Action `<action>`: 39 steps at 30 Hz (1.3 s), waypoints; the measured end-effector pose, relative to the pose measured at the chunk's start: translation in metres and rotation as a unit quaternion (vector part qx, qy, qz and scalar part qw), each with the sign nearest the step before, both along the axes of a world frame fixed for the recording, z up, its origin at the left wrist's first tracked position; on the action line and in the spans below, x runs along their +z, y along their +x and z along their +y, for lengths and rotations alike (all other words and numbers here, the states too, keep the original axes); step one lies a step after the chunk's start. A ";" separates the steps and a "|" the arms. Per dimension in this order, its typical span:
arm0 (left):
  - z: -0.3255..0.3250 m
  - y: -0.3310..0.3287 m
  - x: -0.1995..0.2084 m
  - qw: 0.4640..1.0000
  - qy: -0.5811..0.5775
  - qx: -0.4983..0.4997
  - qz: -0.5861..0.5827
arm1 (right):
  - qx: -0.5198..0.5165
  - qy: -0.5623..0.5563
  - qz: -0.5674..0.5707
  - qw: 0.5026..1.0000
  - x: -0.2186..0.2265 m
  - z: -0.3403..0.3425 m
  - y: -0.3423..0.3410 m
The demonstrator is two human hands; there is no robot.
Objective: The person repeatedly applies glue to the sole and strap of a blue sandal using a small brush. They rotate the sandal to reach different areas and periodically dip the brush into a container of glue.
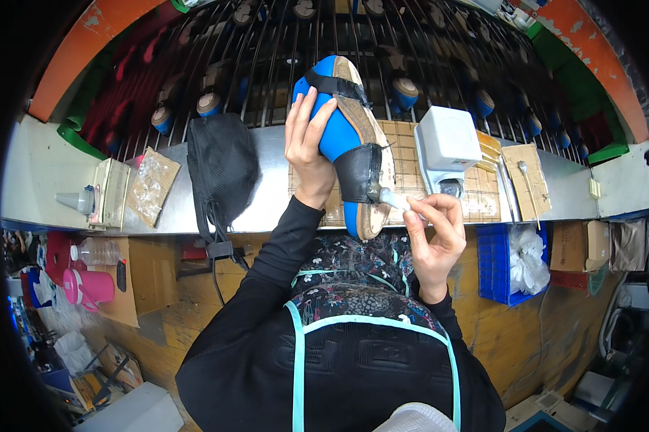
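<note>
My left hand [311, 155] is wrapped round a blue shoe last [339, 129] and holds it tilted above the bench. A sandal upper sits on the last: a wide black strap [359, 173], a narrow black strap [336, 85] nearer the toe, and a tan and cream insole [356, 115] along the right side. Between its thumb and fingers, my right hand [436, 241] pinches a small pale brush [394, 199]. The brush tip touches the lower end of the wide strap, at the insole's edge. My fingers hide most of its handle.
A white dispenser-like container [448, 140] stands right of the last on a brown patterned mat [400, 147]. A black mesh bag [220, 165] hangs over the bench edge at left. Metal rods [288, 93] carrying more blue lasts run behind. Below right is a blue crate [493, 270].
</note>
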State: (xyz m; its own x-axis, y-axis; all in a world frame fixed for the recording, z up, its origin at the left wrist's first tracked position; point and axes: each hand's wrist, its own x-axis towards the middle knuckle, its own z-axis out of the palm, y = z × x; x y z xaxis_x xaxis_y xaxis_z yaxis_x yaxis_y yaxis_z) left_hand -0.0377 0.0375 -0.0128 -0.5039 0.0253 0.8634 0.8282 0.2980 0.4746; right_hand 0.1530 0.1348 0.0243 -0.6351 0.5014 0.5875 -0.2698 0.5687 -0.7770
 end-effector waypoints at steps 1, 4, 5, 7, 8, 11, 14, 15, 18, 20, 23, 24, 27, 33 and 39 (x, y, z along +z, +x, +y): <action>0.002 0.000 0.001 1.000 -0.003 0.001 0.001 | 0.002 0.002 0.003 1.000 0.000 0.001 0.002; 0.005 0.001 0.002 1.000 0.002 -0.014 -0.019 | 0.009 -0.004 -0.002 1.000 0.000 0.003 0.009; 0.006 0.001 0.002 1.000 -0.001 -0.015 -0.026 | 0.021 -0.018 0.000 1.000 0.000 0.004 0.012; 0.007 0.001 0.004 0.999 -0.010 -0.016 -0.043 | 0.050 -0.057 -0.006 0.997 0.000 0.007 0.016; 0.008 0.002 0.004 0.998 -0.013 -0.016 -0.052 | 0.060 -0.076 -0.005 0.995 -0.001 0.007 0.017; 0.009 0.005 0.005 0.997 -0.020 -0.016 -0.071 | 0.071 -0.127 -0.010 0.989 -0.002 0.005 0.018; 0.010 0.007 0.005 0.996 -0.024 -0.015 -0.079 | 0.044 -0.138 -0.017 0.989 -0.002 0.002 0.017; 0.010 0.007 0.004 0.996 -0.023 -0.013 -0.083 | 0.036 -0.119 -0.013 0.992 -0.001 0.002 0.015; 0.009 0.007 0.003 0.997 -0.027 0.006 -0.077 | 0.008 -0.079 -0.015 0.997 0.002 0.002 0.011; 0.007 0.006 0.002 0.997 -0.029 0.016 -0.069 | -0.010 -0.056 -0.021 0.998 0.004 0.001 0.009; 0.004 0.004 0.001 0.997 -0.029 0.023 -0.064 | -0.029 -0.034 -0.035 0.998 0.008 -0.001 0.005; 0.003 0.003 0.001 0.997 -0.030 0.025 -0.065 | -0.034 -0.037 -0.043 0.998 0.009 -0.002 0.005; 0.000 0.001 -0.001 0.997 -0.033 0.032 -0.061 | -0.059 0.006 -0.020 0.998 0.010 -0.003 -0.002; -0.004 -0.003 -0.007 0.995 -0.057 0.047 -0.070 | -0.072 0.050 0.015 0.996 0.005 0.000 -0.010; -0.003 -0.002 -0.009 0.990 -0.095 0.057 -0.092 | 0.017 -0.007 0.007 1.000 0.001 0.008 -0.006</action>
State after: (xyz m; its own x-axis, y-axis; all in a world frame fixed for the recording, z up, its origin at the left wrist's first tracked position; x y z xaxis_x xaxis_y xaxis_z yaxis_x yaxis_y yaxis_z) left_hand -0.0396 0.0345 -0.0213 -0.6615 0.1121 0.7415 0.6886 0.4823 0.5414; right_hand 0.1474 0.1430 0.0256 -0.6434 0.4876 0.5901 -0.3002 0.5484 -0.7805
